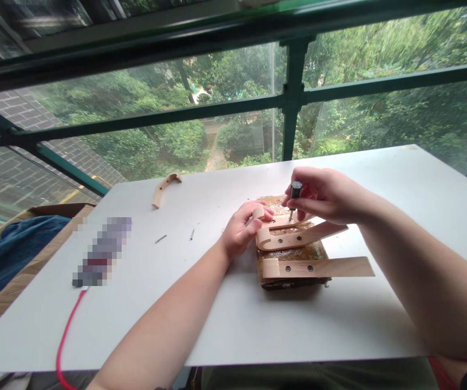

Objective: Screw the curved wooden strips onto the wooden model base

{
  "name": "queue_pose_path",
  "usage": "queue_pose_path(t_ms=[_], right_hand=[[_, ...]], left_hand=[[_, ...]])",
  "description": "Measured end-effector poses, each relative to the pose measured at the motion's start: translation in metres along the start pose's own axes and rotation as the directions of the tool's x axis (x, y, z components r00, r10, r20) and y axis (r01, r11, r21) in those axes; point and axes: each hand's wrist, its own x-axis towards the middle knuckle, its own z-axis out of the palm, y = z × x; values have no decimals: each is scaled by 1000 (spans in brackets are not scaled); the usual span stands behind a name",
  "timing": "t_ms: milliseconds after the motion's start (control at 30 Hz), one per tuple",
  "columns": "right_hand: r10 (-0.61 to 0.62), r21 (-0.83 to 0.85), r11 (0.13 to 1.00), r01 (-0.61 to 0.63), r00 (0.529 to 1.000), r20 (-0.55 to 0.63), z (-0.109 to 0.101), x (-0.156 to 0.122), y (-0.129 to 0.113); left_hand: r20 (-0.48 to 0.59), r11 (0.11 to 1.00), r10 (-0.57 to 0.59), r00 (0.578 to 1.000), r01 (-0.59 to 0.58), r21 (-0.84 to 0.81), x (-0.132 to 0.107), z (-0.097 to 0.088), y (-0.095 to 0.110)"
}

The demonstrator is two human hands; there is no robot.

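Note:
A small wooden assembly lies on the white table, a flat board with curved wooden slats fixed across it. My right hand grips a short black-handled screwdriver upright, its tip down on the far slat. My left hand is closed on the curved left end of a slat, holding it against the board.
A loose curved wooden piece lies at the table's far left. Two small screws lie left of my hands. A blurred object with a red cord sits near the left edge. A cardboard box with blue cloth stands beside the table.

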Motion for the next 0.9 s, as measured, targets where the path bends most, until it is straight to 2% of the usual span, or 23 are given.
queue_pose_path(t_ms=[133, 300, 467, 633, 900], right_hand=[[7, 38, 999, -6, 1000, -26, 2, 2, 1], [7, -6, 1000, -8, 997, -76, 5, 4, 3], [-27, 8, 1000, 29, 983, -184, 8, 6, 6], [-55, 54, 996, 71, 963, -263, 1, 3, -2], [-127, -200, 978, 62, 936, -330, -4, 2, -6]], left_hand=[[4, 1000, -18, 1000, 18, 14, 1, 0, 2], [-3, 1000, -29, 1000, 29, 12, 1, 1, 2], [-4, 1000, -29, 1000, 29, 10, 0, 0, 3], [-1, 1000, -22, 1000, 22, 8, 0, -1, 2], [-53, 1000, -13, 998, 14, 23, -5, 3, 3]])
